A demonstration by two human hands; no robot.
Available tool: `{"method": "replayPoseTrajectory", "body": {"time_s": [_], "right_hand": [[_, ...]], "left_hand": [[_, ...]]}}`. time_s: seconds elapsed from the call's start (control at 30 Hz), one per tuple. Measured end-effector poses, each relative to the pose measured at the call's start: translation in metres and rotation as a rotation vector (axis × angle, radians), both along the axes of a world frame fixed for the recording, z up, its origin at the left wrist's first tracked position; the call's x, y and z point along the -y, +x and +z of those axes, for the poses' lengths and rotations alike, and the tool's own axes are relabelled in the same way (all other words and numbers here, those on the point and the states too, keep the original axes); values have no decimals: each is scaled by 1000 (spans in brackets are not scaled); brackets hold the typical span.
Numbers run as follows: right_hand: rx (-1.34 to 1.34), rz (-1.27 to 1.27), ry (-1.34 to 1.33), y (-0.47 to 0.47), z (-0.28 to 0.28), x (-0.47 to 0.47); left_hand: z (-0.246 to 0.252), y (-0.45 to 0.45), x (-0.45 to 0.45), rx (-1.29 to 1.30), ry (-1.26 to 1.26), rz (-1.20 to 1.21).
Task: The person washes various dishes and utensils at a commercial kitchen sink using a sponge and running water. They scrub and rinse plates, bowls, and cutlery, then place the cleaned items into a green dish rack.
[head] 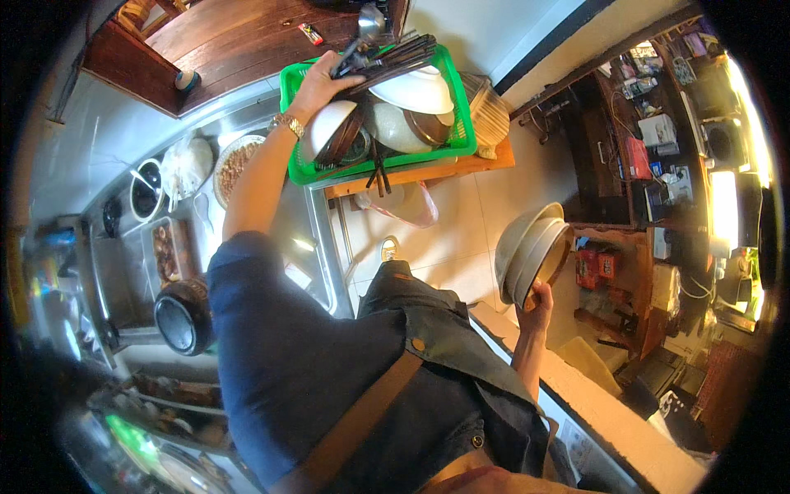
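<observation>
My left hand (324,80), with a gold-coloured watch at the wrist, grips a bundle of dark chopsticks (401,58) and other utensils over a green plastic basket (467,105). The basket holds a white bowl (416,89), a speckled bowl (395,126), another white bowl tilted at the left and dark brown bowls. A few chopsticks poke out over its near edge. Away from the basket, at the right, my right hand (538,302) holds a stack of nested pale bowls (528,253) by the rim, tipped on their side.
The basket rests on a wood-edged stand (494,162) beside a ribbed wooden object (484,114). On the steel counter at left are a plate of brown food (237,167), a bagged bowl (185,163), a food tray (166,253) and a dark pot (183,318). Cluttered shelves (673,136) stand right.
</observation>
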State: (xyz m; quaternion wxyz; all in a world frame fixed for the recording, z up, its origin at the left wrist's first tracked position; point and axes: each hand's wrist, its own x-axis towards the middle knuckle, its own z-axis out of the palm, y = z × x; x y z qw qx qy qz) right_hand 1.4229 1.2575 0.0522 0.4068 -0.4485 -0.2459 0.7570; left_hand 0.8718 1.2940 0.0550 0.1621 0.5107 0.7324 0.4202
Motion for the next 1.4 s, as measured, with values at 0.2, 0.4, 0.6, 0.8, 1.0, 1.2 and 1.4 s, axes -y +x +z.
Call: {"method": "replayPoseTrajectory", "body": {"time_s": [0.2, 0.4, 0.6, 0.8, 1.0, 1.2, 1.4], "right_hand": [[28, 161, 53, -47, 3, -79], [34, 329, 240, -96, -13, -173], [-91, 409, 374, -164, -18, -258], [10, 472, 619, -231, -14, -314], [554, 327, 1212, -269, 0, -295], [647, 370, 1499, -295, 27, -291], [762, 370, 1984, -327, 31, -286]], "left_hand": [[-1, 0, 6, -393, -144, -86], [11, 9, 12, -238, -144, -38], [50, 92, 24, -332, 131, 277], [34, 212, -42, 110, 152, 248], [14, 177, -61, -302, -2, 480], [28, 166, -55, -207, -49, 450], [51, 152, -48, 68, 33, 366]]}}
